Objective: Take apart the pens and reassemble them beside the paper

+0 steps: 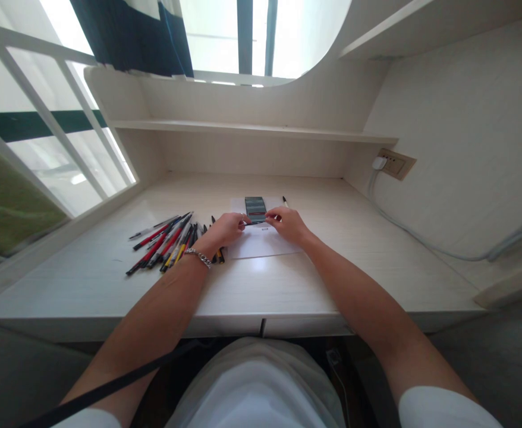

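Both my hands meet over a white sheet of paper [261,246] on the desk. Between them lies a thin dark pen [255,223], held level from side to side. My left hand [228,228], below a chain bracelet, pinches its left end. Fingertips of my right hand [288,223] are closed at the other end. Just beyond the pen, a phone [255,204] with a lit screen rests on the paper. One more pen [285,201] pokes out behind my right hand. Small details of the held pen are too fine to make out.
Left of my left hand spreads a loose pile of pens [165,242] in black, red, yellow and clear. A shelf [252,128] runs above the desk [368,267]. On the right wall, a cable leads from a plug in the socket [397,164].
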### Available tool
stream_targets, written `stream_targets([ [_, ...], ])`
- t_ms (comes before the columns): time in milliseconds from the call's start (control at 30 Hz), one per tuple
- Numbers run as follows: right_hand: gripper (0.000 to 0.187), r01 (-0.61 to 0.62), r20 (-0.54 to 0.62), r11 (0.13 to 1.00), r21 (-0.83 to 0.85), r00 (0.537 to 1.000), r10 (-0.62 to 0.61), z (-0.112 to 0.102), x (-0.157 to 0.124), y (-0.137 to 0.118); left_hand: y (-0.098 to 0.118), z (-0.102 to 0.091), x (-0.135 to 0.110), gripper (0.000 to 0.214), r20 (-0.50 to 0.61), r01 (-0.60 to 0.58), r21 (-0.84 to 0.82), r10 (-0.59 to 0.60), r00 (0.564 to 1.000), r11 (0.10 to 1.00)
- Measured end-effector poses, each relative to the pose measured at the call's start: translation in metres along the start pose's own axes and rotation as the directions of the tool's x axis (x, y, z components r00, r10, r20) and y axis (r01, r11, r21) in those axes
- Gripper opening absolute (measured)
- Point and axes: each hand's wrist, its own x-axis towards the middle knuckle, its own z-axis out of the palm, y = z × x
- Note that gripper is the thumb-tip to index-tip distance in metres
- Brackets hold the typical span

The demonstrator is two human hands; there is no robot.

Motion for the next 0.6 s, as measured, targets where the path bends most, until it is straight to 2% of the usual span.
stream_targets([
  [267, 0.014, 0.014, 0.113, 1.000, 0.001, 0.993, -0.014, -0.001, -0.002, -0.009, 0.006, 0.004, 0.000, 0.036, 0.025, -0.086, -0.070, 0.088, 0.996, 0.994],
  [433, 0.014, -0.033, 0.120, 0.999, -0.037, 0.992, 0.037, -0.009, 0.002, 0.002, 0.003, -0.002, 0.000, 0.036, 0.008, -0.024, -0.058, 0.024, 1.000, 0.998],
  [600, 0.013, -0.126, 0.213, 0.991, -0.053, 0.968, 0.134, -0.015, 0.001, 0.013, -0.010, -0.006, 0.001, 0.038, -0.061, 0.035, -0.072, -0.040, 0.997, 0.997],
])
